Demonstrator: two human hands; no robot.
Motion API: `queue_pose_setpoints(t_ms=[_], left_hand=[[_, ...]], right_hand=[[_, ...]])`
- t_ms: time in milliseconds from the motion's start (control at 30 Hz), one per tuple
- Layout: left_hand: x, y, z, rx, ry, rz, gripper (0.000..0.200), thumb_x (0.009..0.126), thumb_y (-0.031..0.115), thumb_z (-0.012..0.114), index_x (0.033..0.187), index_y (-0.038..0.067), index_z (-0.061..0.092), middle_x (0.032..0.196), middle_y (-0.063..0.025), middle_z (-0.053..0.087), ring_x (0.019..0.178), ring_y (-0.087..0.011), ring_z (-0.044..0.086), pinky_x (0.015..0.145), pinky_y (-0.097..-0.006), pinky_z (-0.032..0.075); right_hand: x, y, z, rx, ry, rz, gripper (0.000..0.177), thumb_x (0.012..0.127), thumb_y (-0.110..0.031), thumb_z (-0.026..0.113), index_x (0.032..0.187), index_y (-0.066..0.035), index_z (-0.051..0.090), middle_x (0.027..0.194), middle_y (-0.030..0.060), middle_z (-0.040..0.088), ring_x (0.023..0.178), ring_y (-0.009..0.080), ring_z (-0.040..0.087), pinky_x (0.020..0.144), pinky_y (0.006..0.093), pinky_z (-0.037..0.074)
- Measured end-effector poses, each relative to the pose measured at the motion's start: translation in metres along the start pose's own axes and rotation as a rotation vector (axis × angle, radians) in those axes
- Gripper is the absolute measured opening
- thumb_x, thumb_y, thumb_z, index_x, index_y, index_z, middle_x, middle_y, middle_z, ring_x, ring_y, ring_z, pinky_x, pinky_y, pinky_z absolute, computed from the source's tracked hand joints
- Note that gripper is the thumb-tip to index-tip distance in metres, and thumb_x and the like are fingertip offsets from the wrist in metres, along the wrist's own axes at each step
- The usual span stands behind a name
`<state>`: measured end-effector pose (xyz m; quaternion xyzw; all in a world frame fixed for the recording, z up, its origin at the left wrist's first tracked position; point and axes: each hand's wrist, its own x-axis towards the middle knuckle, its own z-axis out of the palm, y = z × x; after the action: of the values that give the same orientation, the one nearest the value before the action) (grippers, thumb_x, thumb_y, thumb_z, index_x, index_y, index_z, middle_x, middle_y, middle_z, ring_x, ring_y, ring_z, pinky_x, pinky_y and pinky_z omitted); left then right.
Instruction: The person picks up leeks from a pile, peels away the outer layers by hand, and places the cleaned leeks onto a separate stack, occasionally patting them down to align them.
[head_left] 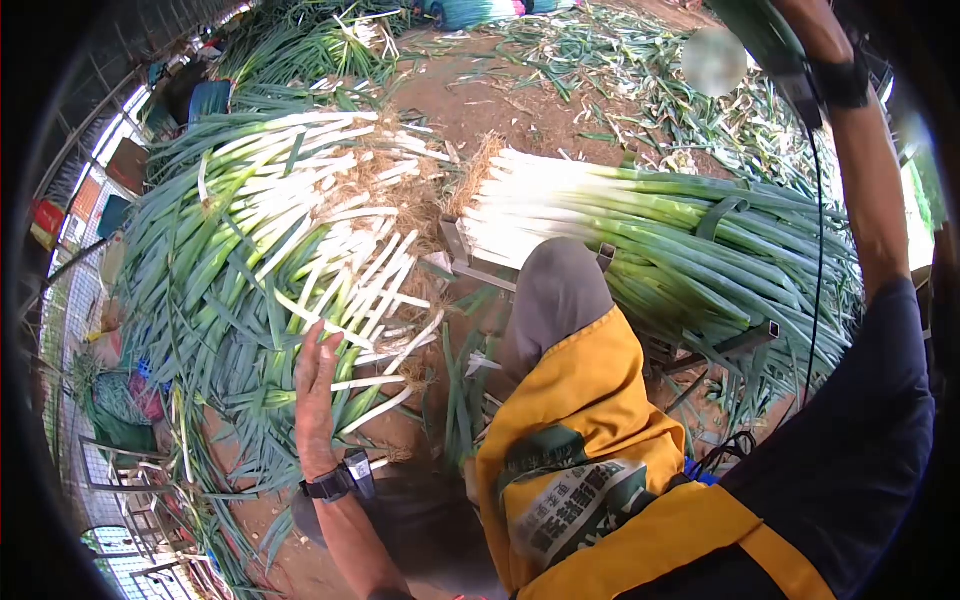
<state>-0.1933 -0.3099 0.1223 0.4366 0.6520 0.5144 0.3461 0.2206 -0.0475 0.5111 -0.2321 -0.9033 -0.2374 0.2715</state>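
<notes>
My left hand (pixel 315 385) is stretched out with its fingers extended, right at the pale stalks of a large loose heap of long green onions (pixel 215 240). A dark band with a small device circles that wrist. High at the upper right, my right hand (pixel 815 30) is raised beside a dark green object (pixel 762 35); its fingers run out of view, so I cannot tell what they grip. A big bundle of green onions (pixel 640 215) lies across a metal rack (pixel 470 262) in front of my knee, roots to the left and leaves to the right.
A black cord (pixel 820 240) hangs down beside my right arm. Loose leaves and trimmings (pixel 620 70) litter the ground at the back right. More green onions (pixel 310 45) are piled at the back. Metal mesh and racks (pixel 130 490) stand along the left side.
</notes>
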Motion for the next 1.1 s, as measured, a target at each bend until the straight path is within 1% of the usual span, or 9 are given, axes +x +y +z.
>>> queue_pose_setpoints(t_ms=[67,100,133,167,233,333,567,833,1100], left_hand=[[0.007,-0.010,0.003,-0.029,-0.045,-0.006,0.059,0.107,0.046,0.051,0.152,0.009,0.045,0.137,-0.0171,0.061,0.133,-0.0239,0.052,0.115,-0.0410,0.036],[0.009,-0.011,0.005,-0.038,-0.060,-0.047,0.060,0.107,0.047,0.051,0.152,0.008,0.045,0.136,-0.0184,0.062,0.131,-0.0249,0.054,0.114,-0.0411,0.038],[0.011,-0.014,0.009,-0.009,-0.064,-0.057,0.060,0.107,0.047,0.051,0.152,0.007,0.045,0.135,-0.0185,0.062,0.130,-0.0268,0.055,0.113,-0.0417,0.039],[0.013,-0.018,0.015,-0.029,-0.085,-0.078,0.060,0.107,0.047,0.051,0.151,0.007,0.045,0.135,-0.0185,0.062,0.130,-0.0276,0.056,0.113,-0.0421,0.039],[0.022,-0.020,0.025,-0.051,-0.139,-0.124,0.058,0.107,0.045,0.051,0.150,0.006,0.046,0.135,-0.0183,0.063,0.129,-0.0286,0.057,0.112,-0.0427,0.040],[0.046,-0.031,0.050,-0.077,-0.224,-0.143,0.052,0.108,0.038,0.052,0.149,0.005,0.047,0.133,-0.0190,0.063,0.127,-0.0266,0.058,0.110,-0.0408,0.043],[0.123,-0.005,0.157,-0.058,-0.440,-0.145,0.046,0.105,0.033,0.059,0.142,0.005,0.056,0.136,-0.0165,0.063,0.130,-0.0246,0.057,0.112,-0.0374,0.042],[0.239,-0.001,0.317,0.454,-0.350,0.344,0.065,0.100,0.051,0.057,0.143,0.003,0.055,0.148,-0.0244,0.052,0.141,-0.0365,0.046,0.119,-0.0432,0.033],[0.245,-0.043,0.365,0.774,-0.300,0.478,0.086,0.096,0.066,0.052,0.151,0.000,0.044,0.157,-0.0309,0.036,0.149,-0.0425,0.030,0.124,-0.0492,0.018]], right_hand=[[-0.039,0.012,0.016,-0.077,-0.265,-0.107,0.067,0.096,-0.021,0.059,0.155,-0.001,0.033,0.120,0.0312,0.066,0.077,0.0263,0.071,0.076,0.0391,0.062],[-0.107,0.116,0.070,-0.359,-0.391,-0.095,0.084,0.092,-0.025,0.067,0.160,0.000,0.024,0.132,0.0372,0.054,0.124,0.0392,0.058,0.112,0.0461,0.041],[-0.103,0.055,0.070,-0.209,-0.571,0.085,0.086,0.089,-0.024,0.068,0.161,-0.005,0.025,0.097,0.0303,0.064,0.096,0.0384,0.065,0.093,0.0480,0.051],[-0.130,0.053,0.087,-0.116,-0.668,0.089,0.089,0.091,-0.020,0.068,0.163,-0.007,0.017,0.067,0.0114,0.048,0.065,0.0292,0.055,0.065,0.0453,0.048],[-0.171,0.050,0.126,0.011,-0.946,0.209,0.094,0.089,-0.022,0.072,0.163,-0.005,0.016,0.061,0.0093,0.049,0.059,0.0260,0.056,0.063,0.0455,0.051],[-0.205,0.032,0.163,0.108,-1.138,0.290,0.097,0.086,-0.027,0.071,0.161,-0.002,0.015,0.074,0.0242,0.066,0.074,0.0413,0.069,0.073,0.0507,0.055],[-0.257,0.018,0.273,0.301,-1.086,0.299,0.096,0.080,-0.027,0.067,0.159,0.004,0.021,0.081,0.0259,0.067,0.084,0.0428,0.068,0.079,0.0509,0.051],[-0.247,0.009,0.315,0.522,-1.012,0.308,0.092,0.079,-0.027,0.065,0.154,0.011,0.028,0.080,0.0270,0.067,0.084,0.0441,0.068,0.078,0.0512,0.050],[-0.259,-0.009,0.329,0.445,-0.890,0.295,0.062,0.098,-0.034,0.053,0.140,0.011,0.047,0.074,0.0232,0.068,0.075,0.0393,0.069,0.071,0.0516,0.051]])
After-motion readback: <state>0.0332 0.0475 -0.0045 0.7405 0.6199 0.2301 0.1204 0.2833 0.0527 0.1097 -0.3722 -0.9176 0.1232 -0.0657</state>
